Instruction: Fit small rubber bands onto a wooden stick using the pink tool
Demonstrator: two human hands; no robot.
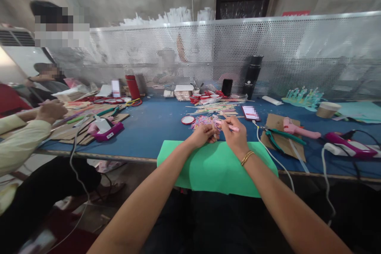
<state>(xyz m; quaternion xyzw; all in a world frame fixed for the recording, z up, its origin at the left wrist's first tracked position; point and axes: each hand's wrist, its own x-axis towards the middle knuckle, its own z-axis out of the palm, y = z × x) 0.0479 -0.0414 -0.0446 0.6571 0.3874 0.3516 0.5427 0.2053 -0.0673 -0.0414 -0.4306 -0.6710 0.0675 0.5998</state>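
My left hand (203, 136) rests over the far edge of a bright green cloth or sheet (208, 170), fingers closed on something small that I cannot make out. Close beside it, my right hand (237, 138) grips a slim pink pen-like tool (233, 128), its tip pointing toward the left fingers. Just beyond both hands lies a pile of small pink, purple and yellow bits (199, 121). A round red-rimmed lid or dish (187, 120) with a white middle sits left of the pile. Thin pale sticks (216, 108) are spread behind it.
On the blue table (149, 127), teal-handled pliers (272, 139), a pink glue gun (300, 129) and a purple power strip (351, 145) lie rightward. A phone (251, 113), black bottle (253, 75) and red bottle (132, 86) stand or lie farther back. A co-worker's hands (51, 111) are at left.
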